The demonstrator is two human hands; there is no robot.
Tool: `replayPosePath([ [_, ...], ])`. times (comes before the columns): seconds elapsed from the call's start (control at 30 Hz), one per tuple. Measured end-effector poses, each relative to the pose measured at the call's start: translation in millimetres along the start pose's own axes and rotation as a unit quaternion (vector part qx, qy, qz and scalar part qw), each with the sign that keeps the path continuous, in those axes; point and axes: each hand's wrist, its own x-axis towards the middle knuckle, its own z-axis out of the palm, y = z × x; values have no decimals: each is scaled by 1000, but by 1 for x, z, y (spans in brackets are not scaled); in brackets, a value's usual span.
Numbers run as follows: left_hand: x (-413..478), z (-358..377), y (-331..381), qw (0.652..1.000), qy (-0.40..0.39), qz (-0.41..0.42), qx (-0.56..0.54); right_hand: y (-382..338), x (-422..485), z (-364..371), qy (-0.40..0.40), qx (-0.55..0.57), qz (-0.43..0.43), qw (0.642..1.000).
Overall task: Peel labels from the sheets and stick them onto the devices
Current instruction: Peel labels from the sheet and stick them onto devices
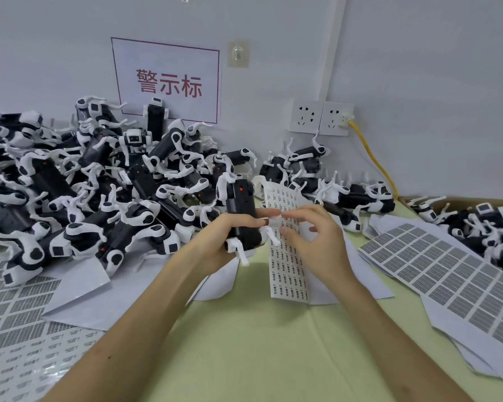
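The left hand [215,245] gripped one boxy, glossy black device [243,224] with white plastic legs. The right hand [317,245] pinched a narrow paper label sheet [288,271], printed in small rows, on the pale green tabletop [244,343]. Behind lay a tangled heap of devices [99,184], too many to count.

Assembly workshop bench, heaped toy robots [105,181], label sheets [447,274], wall sign [169,82]

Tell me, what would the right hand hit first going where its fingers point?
Probably the black device held by the left hand, close beside the right hand; depth is unclear.
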Motion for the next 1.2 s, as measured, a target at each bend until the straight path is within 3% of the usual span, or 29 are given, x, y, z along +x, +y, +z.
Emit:
replayPosePath([
  [0.2,-1,1,1,998,-35,-3,-59,-1,-1,-4,4,22,-8,1000],
  [0.77,-1,8,0,998,-33,39,-31,0,2,-7,40,58,-22,997],
  [1.2,-8,8,6,996,-11,38,76,0,0,-6,22,61,8,998],
])
